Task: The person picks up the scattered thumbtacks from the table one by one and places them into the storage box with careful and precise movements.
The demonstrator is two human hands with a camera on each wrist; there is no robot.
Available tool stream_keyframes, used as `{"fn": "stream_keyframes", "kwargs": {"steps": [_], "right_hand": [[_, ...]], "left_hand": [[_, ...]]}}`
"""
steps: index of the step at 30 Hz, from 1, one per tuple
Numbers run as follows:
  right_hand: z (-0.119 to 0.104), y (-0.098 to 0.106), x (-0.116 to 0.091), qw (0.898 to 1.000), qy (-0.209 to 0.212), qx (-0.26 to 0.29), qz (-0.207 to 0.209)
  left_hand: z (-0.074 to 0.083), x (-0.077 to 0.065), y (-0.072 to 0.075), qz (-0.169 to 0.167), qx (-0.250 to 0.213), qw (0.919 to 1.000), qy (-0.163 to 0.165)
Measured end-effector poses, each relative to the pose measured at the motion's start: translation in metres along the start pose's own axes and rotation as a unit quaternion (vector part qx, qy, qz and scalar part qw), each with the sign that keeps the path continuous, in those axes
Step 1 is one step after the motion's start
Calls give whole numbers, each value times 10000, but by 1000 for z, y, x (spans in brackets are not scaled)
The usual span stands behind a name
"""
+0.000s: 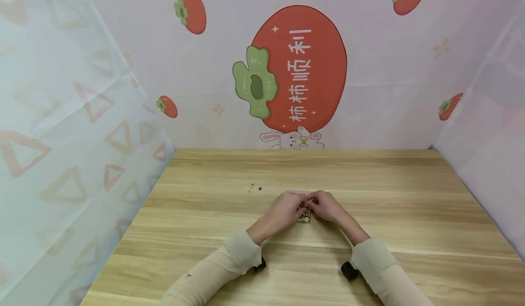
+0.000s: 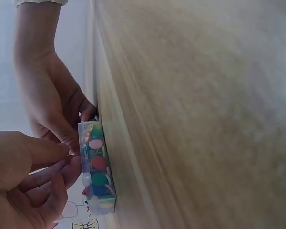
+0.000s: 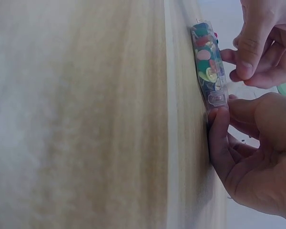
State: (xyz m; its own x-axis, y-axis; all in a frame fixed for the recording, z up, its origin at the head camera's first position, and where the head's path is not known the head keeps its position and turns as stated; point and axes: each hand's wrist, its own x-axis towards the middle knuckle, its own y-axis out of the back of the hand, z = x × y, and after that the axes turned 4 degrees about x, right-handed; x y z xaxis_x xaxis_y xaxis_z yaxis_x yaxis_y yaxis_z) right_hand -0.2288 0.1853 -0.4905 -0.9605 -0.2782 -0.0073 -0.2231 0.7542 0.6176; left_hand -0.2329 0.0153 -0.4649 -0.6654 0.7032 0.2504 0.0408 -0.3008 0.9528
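Note:
A small clear plastic box [image 1: 304,217] of thumbtacks with coloured round heads lies on the wooden table between the two hands. My right hand [image 1: 326,206] grips one end of this box; in the right wrist view its thumb [image 3: 221,121] lies against the end with the clear catch. From the other side my left hand [image 1: 286,209] bends over the box, its thumb and fingers drawn together at the box's top side. In the left wrist view, the left fingertips meet close to the thumbtacks [image 2: 99,163]; I cannot tell whether they pinch one.
Beyond the left hand, a purple dot-like piece [image 1: 260,188] and several tiny yellowish pieces [image 1: 251,187] lie on the table [image 1: 213,169]. Black wrist devices [image 1: 349,271] sit under both sleeves. Printed cloth walls [image 1: 385,114] stand at the back and both sides.

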Motion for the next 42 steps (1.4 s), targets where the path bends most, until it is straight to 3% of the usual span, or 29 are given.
{"fn": "stream_keyframes", "kwargs": {"steps": [7, 16, 24, 34, 39, 42], "right_hand": [[-1, -2, 1, 10000, 28, -28, -51], [-2, -1, 0, 10000, -18, 30, 53], [-2, -1, -1, 9999, -76, -68, 39], [-1, 0, -1, 9999, -32, -116, 103], [-1, 0, -1, 9999, -45, -87, 73], [0, 0, -1, 9999, -44, -79, 76]], "left_hand": [[-6, -8, 3, 160, -379, 9989, 224], [-33, -27, 16, 234, -597, 9958, 655], [-61, -43, 22, 356, -360, 9941, 957], [-108, -50, 22, 362, -84, 9895, 1395], [-117, -48, 22, 162, 85, 9881, 1529], [-119, -43, 22, 36, 218, 9895, 1428]]}}
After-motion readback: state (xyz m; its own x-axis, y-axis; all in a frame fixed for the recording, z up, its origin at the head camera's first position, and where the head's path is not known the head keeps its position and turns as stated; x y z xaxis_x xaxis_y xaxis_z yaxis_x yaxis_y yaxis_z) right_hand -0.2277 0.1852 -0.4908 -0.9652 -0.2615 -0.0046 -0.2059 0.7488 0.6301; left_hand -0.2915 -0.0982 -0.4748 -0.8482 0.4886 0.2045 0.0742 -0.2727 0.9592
